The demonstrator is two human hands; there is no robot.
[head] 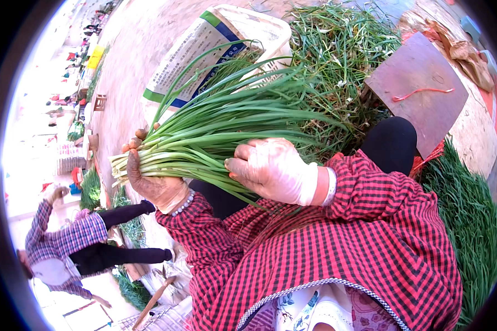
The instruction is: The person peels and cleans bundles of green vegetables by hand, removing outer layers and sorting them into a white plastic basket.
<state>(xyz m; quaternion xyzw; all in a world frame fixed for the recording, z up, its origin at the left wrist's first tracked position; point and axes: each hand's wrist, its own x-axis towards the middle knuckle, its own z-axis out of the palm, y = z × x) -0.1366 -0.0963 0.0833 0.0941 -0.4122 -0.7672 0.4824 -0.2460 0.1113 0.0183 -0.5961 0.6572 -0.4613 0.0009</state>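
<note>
A bunch of long green garlic chives (pixel 232 120) lies across my front, its pale cut ends to the left and its leaves fanned to the right. Around the stems near those ends my left hand (pixel 155 182) is closed, in a soiled glove with the fingertips bare. My right hand (pixel 269 169), in a similar glove, is at the lower edge of the leaves with its fingers curled; whether it grips any leaf is hidden.
Ahead stands a white plastic basket (pixel 273 25) with a printed sheet and greens. Right of it are a heap of loose leaves (pixel 343 53) and a board (pixel 422 91) bearing a red tie. More chives (pixel 468 231) lie at my right. A person (pixel 78 248) walks at the left.
</note>
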